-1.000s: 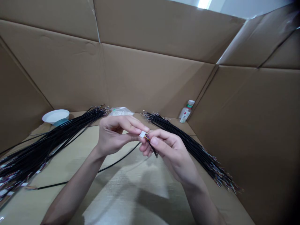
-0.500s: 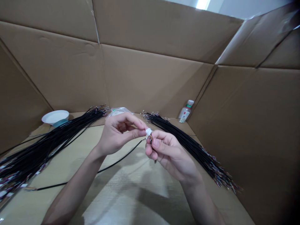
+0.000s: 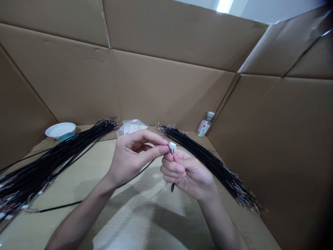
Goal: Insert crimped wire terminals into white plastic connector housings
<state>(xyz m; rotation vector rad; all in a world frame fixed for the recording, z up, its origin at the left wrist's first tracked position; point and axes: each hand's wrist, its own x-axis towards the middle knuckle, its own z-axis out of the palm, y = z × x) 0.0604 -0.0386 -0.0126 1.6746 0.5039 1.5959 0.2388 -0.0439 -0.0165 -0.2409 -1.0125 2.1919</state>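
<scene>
Between my hands is a small white connector (image 3: 172, 146) with thin wires running down from it. My left hand (image 3: 137, 152) pinches the connector's left side between thumb and forefinger. Curled just below it, my right hand (image 3: 188, 172) grips the wires and the end of a black cable (image 3: 172, 188), whose sheath pokes out beneath the fingers. More black cable (image 3: 61, 206) runs behind my left wrist along the table to a loose wire end at the left. The fingers hide how far the wires sit inside the connector.
A thick bundle of black cables (image 3: 49, 166) lies at the left, another bundle (image 3: 205, 159) at the right. Along the back stand a white bowl (image 3: 60, 130), a clear bag of white pieces (image 3: 131, 127) and a bottle (image 3: 205, 125). Cardboard walls (image 3: 166, 83) enclose the table (image 3: 130, 222).
Both hands and the connector have shifted slightly right. The right fingers have curled in more closely around the wires, and more of the cable shows under them.
</scene>
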